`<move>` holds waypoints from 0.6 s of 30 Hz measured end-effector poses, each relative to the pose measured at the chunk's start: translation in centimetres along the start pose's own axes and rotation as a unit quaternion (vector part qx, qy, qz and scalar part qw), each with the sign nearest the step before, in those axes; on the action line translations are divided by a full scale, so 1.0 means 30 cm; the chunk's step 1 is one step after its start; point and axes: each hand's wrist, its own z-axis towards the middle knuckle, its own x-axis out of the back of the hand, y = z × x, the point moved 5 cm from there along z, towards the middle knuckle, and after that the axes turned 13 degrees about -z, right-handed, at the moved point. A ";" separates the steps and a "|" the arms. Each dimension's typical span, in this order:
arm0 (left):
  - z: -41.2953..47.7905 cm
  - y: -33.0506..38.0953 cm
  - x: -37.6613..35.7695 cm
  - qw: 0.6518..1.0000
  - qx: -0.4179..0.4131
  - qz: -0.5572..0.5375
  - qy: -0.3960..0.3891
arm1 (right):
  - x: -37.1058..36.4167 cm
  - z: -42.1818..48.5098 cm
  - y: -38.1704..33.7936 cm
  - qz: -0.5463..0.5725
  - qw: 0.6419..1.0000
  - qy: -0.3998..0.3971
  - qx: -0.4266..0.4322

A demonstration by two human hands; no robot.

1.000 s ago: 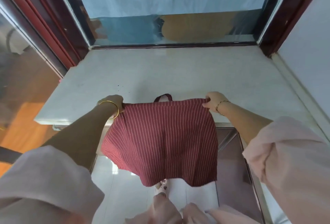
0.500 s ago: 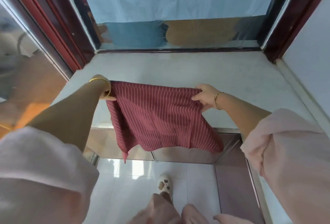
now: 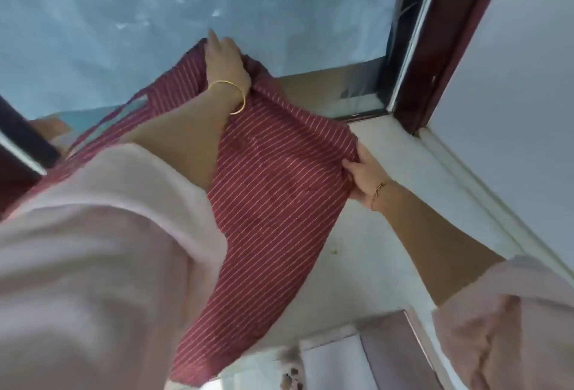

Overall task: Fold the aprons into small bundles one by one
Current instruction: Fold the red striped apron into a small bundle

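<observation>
A dark red apron with thin white stripes (image 3: 273,203) stretches over the pale stone sill (image 3: 388,234), its lower part hanging past the front edge. My left hand (image 3: 226,63) holds its far corner up near the window glass; the fingers lie over bunched cloth. My right hand (image 3: 362,172) grips the other top corner low over the sill on the right. A thin strap (image 3: 102,125) of the apron trails to the left behind my left arm.
A window pane covered with bluish film (image 3: 124,32) fills the back. A dark red window frame (image 3: 435,47) stands at the right corner, with a grey wall (image 3: 512,94) beyond it. White floor tiles (image 3: 326,364) show below the sill's edge.
The view has swung and tilted. My left hand has carried its corner of the apron far forward and up to the glass, so the cloth now lies slanted across the sill.
</observation>
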 end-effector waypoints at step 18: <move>-0.865 -0.035 -0.516 0.820 0.032 0.108 -0.562 | 0.412 0.292 0.266 -0.642 0.661 0.333 -0.199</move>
